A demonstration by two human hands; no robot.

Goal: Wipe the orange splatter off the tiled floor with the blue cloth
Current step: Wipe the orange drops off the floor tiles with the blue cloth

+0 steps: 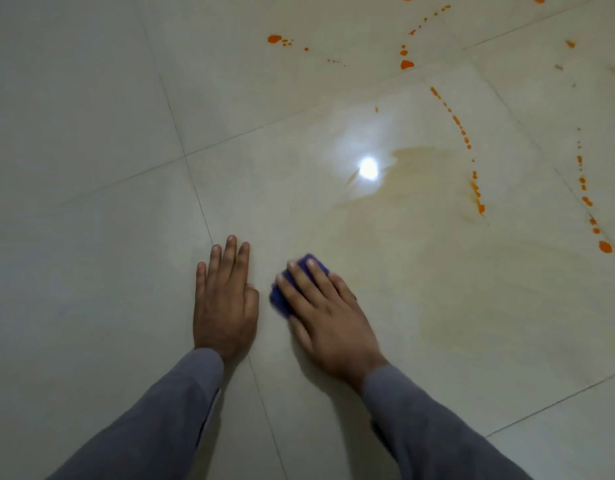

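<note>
**Wiping under way, most of the splatter still ahead**

A small bunched blue cloth (pixel 299 284) lies flat on the glossy pale-cream tiled floor (pixel 91 168), pinned beneath the right hand (pixel 325 315), whose fingers (pixel 314 275) are slightly spread and pressed down on the fabric rather than pinching it; blue shows only past the fingertips and on the thumb side. Just beside it, apart from the cloth, the left hand (pixel 224 306) rests palm down across a grout line, fingers straight and close together, apparently as a brace. Both wrists emerge from grey long sleeves (pixel 181 403).

To the right of the cloth and beyond it spreads a faint yellowish smeared film (pixel 420 209), beside a bright reflected light spot (pixel 368 168). Farther out, well apart from the cloth, vivid orange drops and dotted trails (pixel 467 140) arc across the far tiles.

The step in hand looks like a scrubbing pass at the near edge of the soiled patch. The next move, by this view, calls for carrying the cloth forward and rightward through the film to the untouched orange dots, keeping firm downward pressure.
</note>
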